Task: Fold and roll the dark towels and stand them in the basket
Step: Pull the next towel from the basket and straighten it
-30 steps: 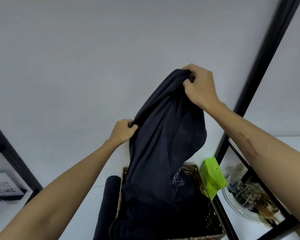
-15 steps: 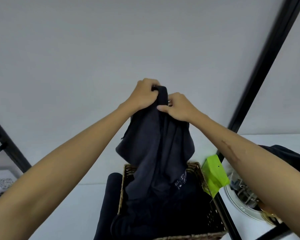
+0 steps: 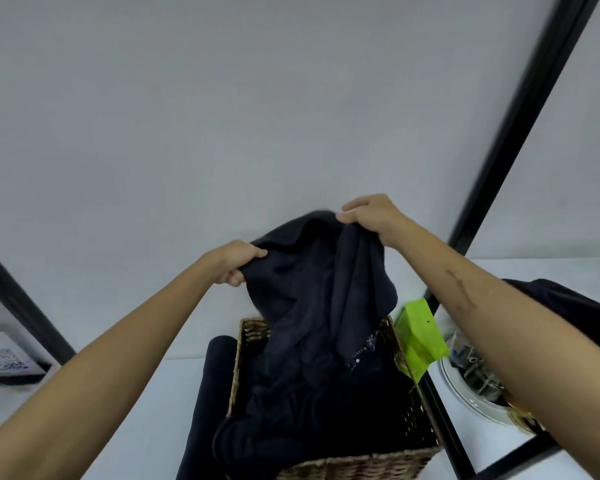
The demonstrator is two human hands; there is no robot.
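Against the grey wall, our hands have parted again: left hand and right hand each grip the towel, spreading it above the basket for folding.

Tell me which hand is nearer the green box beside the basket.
Right. The right hand grips the towel above and slightly left of the green box. The left hand holds the towel's far edge, beyond the basket.
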